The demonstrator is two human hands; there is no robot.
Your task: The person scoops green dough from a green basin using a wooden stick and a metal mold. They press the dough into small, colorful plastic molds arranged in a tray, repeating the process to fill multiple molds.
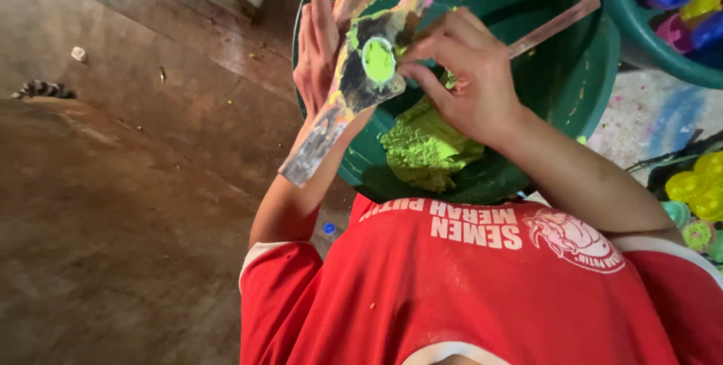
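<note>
left hand (316,45) — mostly behind wooden tool (354,79) | green basin (580,71) — cropped at top edge
</note>
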